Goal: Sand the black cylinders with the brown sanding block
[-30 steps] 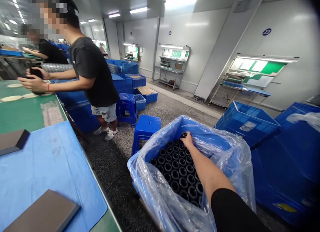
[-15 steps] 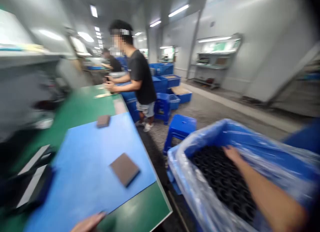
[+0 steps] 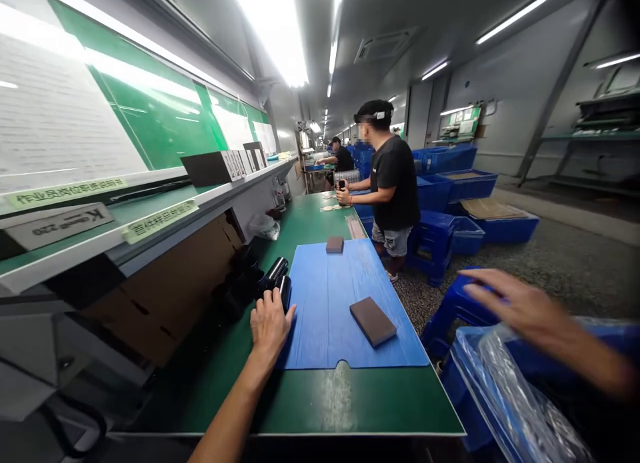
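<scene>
My left hand (image 3: 270, 326) rests on the green workbench (image 3: 340, 403) with its fingers curled against a black cylinder (image 3: 285, 292) with a shiny end, and a second cylinder (image 3: 276, 272) lies just beyond it. More dark pieces (image 3: 240, 283) are bunched in shadow at the bench's left side, too dim to identify. A blue mat (image 3: 345, 303) lies to the right of my left hand, carrying two brown pads (image 3: 373, 321). My right hand (image 3: 520, 302) hangs over a plastic-lined blue crate (image 3: 500, 396) with its fingers apart, holding nothing.
A person in a dark T-shirt (image 3: 395, 183) stands at the far end of the bench, handling something small. Blue stools (image 3: 433, 246) and blue crates (image 3: 480, 183) stand along the aisle. A shelf (image 3: 150, 223) with labels and a black box runs above the bench.
The view has swung left from the crate to the bench. My left hand has come up to the black cylinders. My right hand has lifted out of the crate.
</scene>
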